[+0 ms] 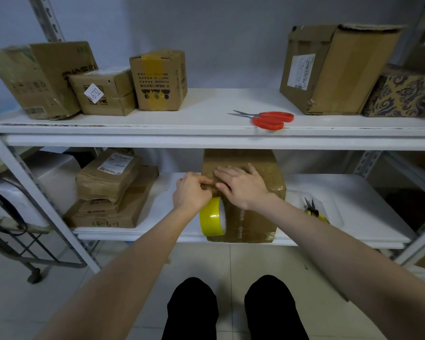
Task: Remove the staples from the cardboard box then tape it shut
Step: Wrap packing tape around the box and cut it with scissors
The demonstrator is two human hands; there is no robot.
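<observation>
A brown cardboard box (250, 217) stands on the lower white shelf (353, 217), wrapped in clear tape. My right hand (241, 186) lies flat on its top, fingers spread and pressing down. My left hand (192, 192) is at the box's left top edge, with its fingers pinched on the tape strip there. A yellow tape roll (212, 217) hangs just below that hand against the box's left side. The box's top flaps are mostly hidden under my hands.
Small yellow-handled pliers (314, 211) lie on the lower shelf right of the box. Red scissors (268, 119) rest on the upper shelf (206, 123) among several cardboard boxes. Stacked parcels (111, 192) sit at the lower left. A wheeled cart (22, 229) stands at the far left.
</observation>
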